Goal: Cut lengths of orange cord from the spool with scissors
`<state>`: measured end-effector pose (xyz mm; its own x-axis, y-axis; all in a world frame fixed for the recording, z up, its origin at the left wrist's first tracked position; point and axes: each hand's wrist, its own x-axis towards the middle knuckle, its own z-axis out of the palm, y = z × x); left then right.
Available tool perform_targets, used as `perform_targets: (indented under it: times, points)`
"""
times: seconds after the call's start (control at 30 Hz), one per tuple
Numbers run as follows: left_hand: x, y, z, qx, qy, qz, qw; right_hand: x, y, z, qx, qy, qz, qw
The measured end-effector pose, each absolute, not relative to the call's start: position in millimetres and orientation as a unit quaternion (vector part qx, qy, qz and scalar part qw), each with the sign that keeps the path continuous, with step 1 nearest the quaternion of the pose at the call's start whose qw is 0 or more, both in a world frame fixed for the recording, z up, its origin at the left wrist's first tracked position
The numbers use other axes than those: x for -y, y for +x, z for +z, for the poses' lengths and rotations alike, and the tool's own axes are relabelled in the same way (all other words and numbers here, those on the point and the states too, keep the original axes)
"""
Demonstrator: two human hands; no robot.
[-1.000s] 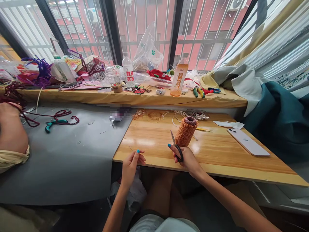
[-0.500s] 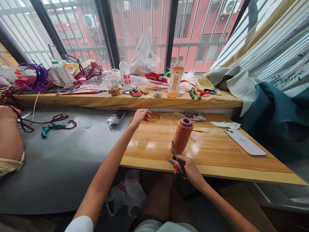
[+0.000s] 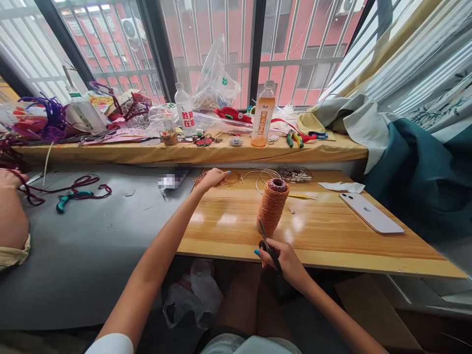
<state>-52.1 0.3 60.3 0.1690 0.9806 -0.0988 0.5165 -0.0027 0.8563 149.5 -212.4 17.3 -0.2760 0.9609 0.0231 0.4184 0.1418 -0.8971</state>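
Now the spool (image 3: 273, 209) is seen upright on the desk (image 3: 332, 241), just beyond the scissors (image 3: 271, 253); whether it is touched by their tip cannot be told. The scissors are held in the right hand (image 3: 284, 260), its grip closed around the handles, as in the earlier views. What has changed is the left hand (image 3: 214, 179): over the last second it has been carried from the near edge to the far side, and in the last half-second it has been lowered to the coil (image 3: 233, 182). The fine strand seen at its fingertips earlier can no longer be made out. Because the fingers are partly hidden, it cannot be told whether that grip is narrow or holding anything. Possibly the strand is being set down there, with the scissors kept to hand meanwhile. Beyond the spool, white cords (image 3: 261, 173) and a box (image 3: 295, 173) are found, and the phone (image 3: 370, 212) is laid farther right. At far left, pliers (image 3: 70, 197) are crossed by maroon cord (image 3: 96, 197).
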Motion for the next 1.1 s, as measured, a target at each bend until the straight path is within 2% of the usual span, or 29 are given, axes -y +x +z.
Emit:
perform_targets:
  times: [0.07,0.13,0.27,0.57,0.83,1.0,1.1]
  points:
    - [24,-43,69,-0.44,0.721,0.279,0.457,213,150,16,0.688,-0.504,0.408,0.325]
    - [50,-34,77,-0.336,0.761,0.206,0.515,213,149,14,0.694,-0.505,0.401,0.321]
    - [82,-17,85,-0.273,0.784,0.138,0.54,214,149,12,0.699,-0.506,0.393,0.317]
    - [90,-1,73,-0.316,0.846,0.226,0.365,203,140,30,0.735,-0.49,0.397,0.249]
    - [97,-24,95,-0.313,0.891,0.181,0.276,203,127,50,0.812,-0.566,0.098,0.098]
    - [104,-48,119,-0.329,0.901,0.144,0.242,230,147,49,0.752,-0.656,0.069,0.005]
    - [112,-63,131,-0.356,0.892,0.156,0.232,242,162,49,0.725,-0.682,0.09,0.026]
